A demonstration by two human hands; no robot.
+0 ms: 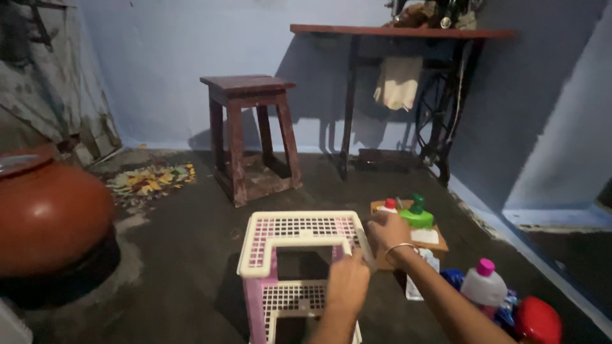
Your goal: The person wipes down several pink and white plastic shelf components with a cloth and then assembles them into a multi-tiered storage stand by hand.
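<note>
Plastic rack (299,245), pink and cream lattice, stands on the dark floor (185,255) in front of the person. Left hand (347,280) curled over the rack's front right edge, grip closed on the frame. Right hand (387,230) at the rack's top right corner, fingers wrapped on the rim. Green bottle (417,213) just beyond on a board (440,242). Wooden stool (252,134) well behind.

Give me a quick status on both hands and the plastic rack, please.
Left hand gripping pink-and-cream plastic rack at its front right edge. Right hand on its right rim. Green-capped bottle just beyond, on cardboard.
</note>
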